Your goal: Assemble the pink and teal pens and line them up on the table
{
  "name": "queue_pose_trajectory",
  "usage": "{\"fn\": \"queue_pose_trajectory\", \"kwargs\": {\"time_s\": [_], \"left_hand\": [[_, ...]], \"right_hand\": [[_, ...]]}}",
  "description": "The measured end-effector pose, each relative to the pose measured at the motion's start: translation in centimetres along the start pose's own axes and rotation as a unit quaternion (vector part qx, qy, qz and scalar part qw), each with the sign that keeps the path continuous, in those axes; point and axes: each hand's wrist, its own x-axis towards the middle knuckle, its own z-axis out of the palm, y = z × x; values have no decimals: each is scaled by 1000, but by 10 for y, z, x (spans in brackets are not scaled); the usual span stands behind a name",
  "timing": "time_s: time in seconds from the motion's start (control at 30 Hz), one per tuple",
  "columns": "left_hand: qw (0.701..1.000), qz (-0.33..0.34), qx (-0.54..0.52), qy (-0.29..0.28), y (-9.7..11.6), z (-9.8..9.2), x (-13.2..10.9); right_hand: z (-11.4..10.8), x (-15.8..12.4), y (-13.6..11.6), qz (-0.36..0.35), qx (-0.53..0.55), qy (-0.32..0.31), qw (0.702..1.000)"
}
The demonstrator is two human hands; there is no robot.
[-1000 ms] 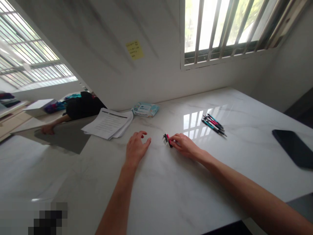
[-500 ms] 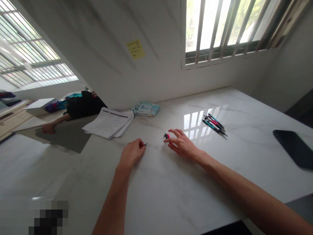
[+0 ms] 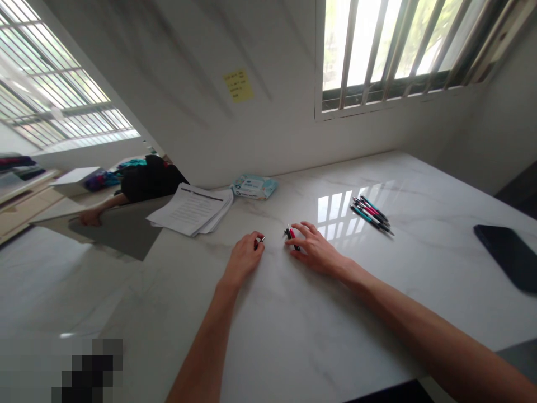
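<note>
My left hand (image 3: 244,256) is closed in a pinch on a pen (image 3: 263,239); only its silvery tip and a bit of dark barrel show past the fingers. To its right, my right hand (image 3: 314,246) rests low at the tabletop with its fingers loosely around a red pen (image 3: 292,233) and a black one beside it. One finger crosses over these pens, and their lower ends are partly hidden. A small gap separates the two hands. Farther right lies a bunch of several pens (image 3: 371,215) in teal, red and black.
On the white marbled table (image 3: 268,336) are a stack of printed papers (image 3: 191,210), a pale blue wipes pack (image 3: 254,187) and a dark phone (image 3: 505,257). Another person's hand (image 3: 90,217) holds a grey board (image 3: 121,235) at left. A yellow note (image 3: 239,85) sticks to the wall.
My left hand has moved right and slightly away from me with its pen, closer to my right hand. The right hand stays by the red and black pens. The view has shifted slightly.
</note>
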Motion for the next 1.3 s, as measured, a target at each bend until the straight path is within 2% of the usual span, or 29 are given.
{"fn": "queue_pose_trajectory", "kwargs": {"time_s": [0.2, 0.3, 0.43, 0.57, 0.67, 0.8, 1.0, 1.13, 1.3], "left_hand": [[997, 21, -63, 41, 7, -6, -1], [992, 40, -100, 60, 15, -9, -4], [979, 117, -164, 34, 37, -7, -13], [962, 187, -200, 8, 60, 0, -23], [960, 191, -205, 14, 67, 4, -26], [960, 184, -210, -7, 64, 3, -25], [953, 153, -262, -10, 56, 6, -21], [914, 103, -389, -51, 55, 15, -16], [825, 43, -539, -165, 57, 7, -16]], "right_hand": [[-5, 3, -2, -8, 31, 49, 998], [-12, 5, -6, 29, 81, 87, 992], [-22, 5, -11, 114, 143, 101, 978], [-28, 3, -12, 120, 223, 77, 964], [-29, 4, -11, 101, 252, 78, 959], [-27, 4, -11, 105, 253, 108, 956], [-23, 6, -8, 93, 341, 119, 928], [-23, 8, -5, 106, 412, 111, 898], [-26, 10, -6, 93, 497, 89, 858]]}}
